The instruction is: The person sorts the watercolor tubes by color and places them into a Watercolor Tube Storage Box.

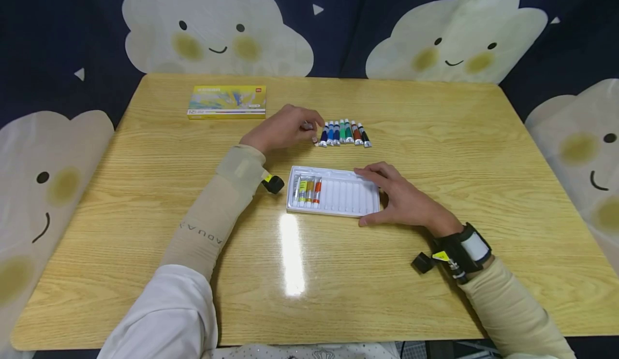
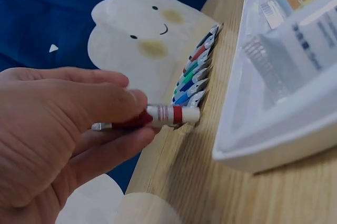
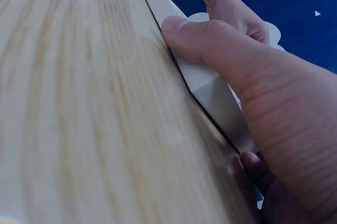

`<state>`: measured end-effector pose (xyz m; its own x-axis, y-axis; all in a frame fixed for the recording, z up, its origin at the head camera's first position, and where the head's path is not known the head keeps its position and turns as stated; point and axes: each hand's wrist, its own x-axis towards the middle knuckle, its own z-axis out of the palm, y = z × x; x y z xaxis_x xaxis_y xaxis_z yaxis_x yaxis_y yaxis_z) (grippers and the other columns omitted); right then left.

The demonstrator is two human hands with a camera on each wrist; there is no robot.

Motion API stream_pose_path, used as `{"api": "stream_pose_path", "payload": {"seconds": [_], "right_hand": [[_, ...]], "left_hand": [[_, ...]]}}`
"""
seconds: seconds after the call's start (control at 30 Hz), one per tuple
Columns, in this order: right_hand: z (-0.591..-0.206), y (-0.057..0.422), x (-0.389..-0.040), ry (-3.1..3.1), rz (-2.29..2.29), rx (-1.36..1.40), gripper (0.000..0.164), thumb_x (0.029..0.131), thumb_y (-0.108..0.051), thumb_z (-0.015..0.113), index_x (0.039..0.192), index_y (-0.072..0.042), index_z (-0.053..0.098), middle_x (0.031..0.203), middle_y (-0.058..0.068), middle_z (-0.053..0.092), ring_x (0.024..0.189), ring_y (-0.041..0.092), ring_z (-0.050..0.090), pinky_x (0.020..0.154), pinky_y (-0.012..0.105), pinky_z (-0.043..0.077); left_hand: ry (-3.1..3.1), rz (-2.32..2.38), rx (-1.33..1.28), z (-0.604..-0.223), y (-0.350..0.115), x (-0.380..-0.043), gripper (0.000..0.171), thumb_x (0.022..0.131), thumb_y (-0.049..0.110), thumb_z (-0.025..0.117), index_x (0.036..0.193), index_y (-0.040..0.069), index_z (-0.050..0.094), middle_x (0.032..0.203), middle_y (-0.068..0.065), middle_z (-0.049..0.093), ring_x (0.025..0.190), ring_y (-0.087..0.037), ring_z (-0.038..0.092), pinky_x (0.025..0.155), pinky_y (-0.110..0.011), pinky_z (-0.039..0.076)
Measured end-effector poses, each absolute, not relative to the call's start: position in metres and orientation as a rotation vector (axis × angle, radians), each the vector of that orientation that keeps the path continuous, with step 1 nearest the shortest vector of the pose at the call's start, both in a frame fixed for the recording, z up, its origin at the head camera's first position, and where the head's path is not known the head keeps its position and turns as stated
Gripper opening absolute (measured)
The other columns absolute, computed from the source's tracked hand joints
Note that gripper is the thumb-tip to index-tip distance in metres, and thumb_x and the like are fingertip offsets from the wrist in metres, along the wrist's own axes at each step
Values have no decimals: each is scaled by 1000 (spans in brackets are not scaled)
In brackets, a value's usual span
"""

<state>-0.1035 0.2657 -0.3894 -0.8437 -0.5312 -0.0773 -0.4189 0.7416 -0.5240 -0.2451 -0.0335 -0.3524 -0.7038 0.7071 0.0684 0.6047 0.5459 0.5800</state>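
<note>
My left hand (image 1: 286, 127) pinches a paint tube with a white cap and a dark red band (image 2: 178, 114) between thumb and fingers, just left of a row of paint tubes (image 1: 342, 133) in blue, green, brown and black. Nearer to me lies a white plastic tray (image 1: 350, 195) with narrow slots; several tubes (image 1: 309, 191), among them yellow, ochre and red, fill its left end. At the tray's right end, my right hand (image 1: 402, 200) grips it, thumb on the near edge and fingers at the far corner. The right wrist view shows that thumb against the tray's side.
A yellow paint box (image 1: 227, 102) lies at the back left of the wooden table (image 1: 145, 187). Behind the table hangs a dark blue cloth with cloud faces (image 1: 217, 31). A small black camera (image 1: 273, 184) hangs from the left wrist, close to the tray's left side.
</note>
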Motion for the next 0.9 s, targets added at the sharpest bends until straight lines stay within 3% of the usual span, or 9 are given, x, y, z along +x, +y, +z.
{"api": "stream_pose_path", "payload": {"seconds": [0.23, 0.4, 0.53, 0.7, 0.9], "right_hand": [[-390, 266, -103, 2719, -742, -755, 104, 62, -68, 79, 150, -36, 34, 149, 1, 32, 135, 20, 33, 106, 47, 39], [-390, 266, -103, 2722, -740, -762, 104, 62, -68, 79, 150, -36, 34, 149, 1, 32, 135, 20, 33, 106, 47, 39], [-390, 266, -104, 2726, -736, -777, 105, 63, -68, 79, 151, -34, 33, 148, 2, 33, 133, 20, 35, 105, 46, 40], [-390, 266, -104, 2729, -738, -789, 104, 63, -68, 78, 150, -34, 33, 147, 1, 34, 132, 19, 36, 104, 45, 40], [-389, 266, -103, 2725, -744, -782, 104, 63, -68, 78, 150, -36, 33, 147, 0, 34, 133, 19, 35, 104, 44, 40]], "left_hand": [[2643, 856, 1178, -349, -32, -244, 29, 101, 23, 52, 125, 14, 64, 120, -2, 67, 98, -13, 59, 92, -32, 50], [2681, 808, 1184, -348, -30, -243, 32, 104, 19, 44, 131, 16, 60, 119, -6, 62, 97, -15, 55, 90, -31, 50], [2677, 782, 1143, -347, -29, -241, 35, 105, 18, 38, 136, 21, 54, 123, -8, 56, 101, -15, 50, 96, -32, 47], [2660, 823, 1173, -345, -26, -238, 35, 105, 18, 39, 138, 21, 50, 129, -8, 55, 107, -15, 50, 102, -34, 46], [2623, 893, 1204, -343, -22, -235, 34, 105, 22, 42, 138, 20, 49, 129, -6, 57, 106, -13, 54, 100, -34, 48]]}}
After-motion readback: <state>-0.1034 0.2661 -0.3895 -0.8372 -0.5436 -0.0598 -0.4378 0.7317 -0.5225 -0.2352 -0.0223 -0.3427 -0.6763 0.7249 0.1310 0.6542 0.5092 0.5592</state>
